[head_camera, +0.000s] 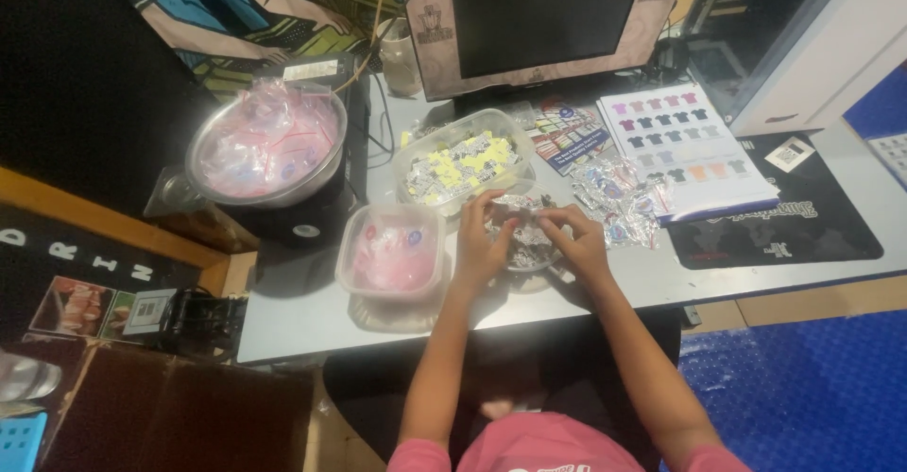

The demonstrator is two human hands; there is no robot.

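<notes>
The 2 hands meet over a small clear container (529, 245) of silvery wrapped pieces near the front edge of the grey counter (312, 311). The left hand (484, 236) is curled, fingers bent down onto the container's near-left rim and contents; the right hand (574, 238) is likewise half-closed, its fingertips pinching at a small shiny packet (525, 205) held between both hands above the container. How firmly either hand grips it cannot be told.

Room around the hands is tight. Just left of the left hand sits a square clear tub (392, 250) with pink-tinted bags, touching or nearly touching the small container. Directly behind stands a larger clear tub (463, 160) filled with yellow and silver packets. To the right, a loose heap of small clear bags (619, 203) lies just beside the right hand, partly on a printed sheet of coloured shirt shapes (685, 146) and next to a black mat (794, 226). A metal bowl (266, 146) of pink-edged bags stands well to the left, on a black box. A monitor (543, 18) closes off the back. The only bare strip of counter runs along the front edge, left and right of the forearms.
</notes>
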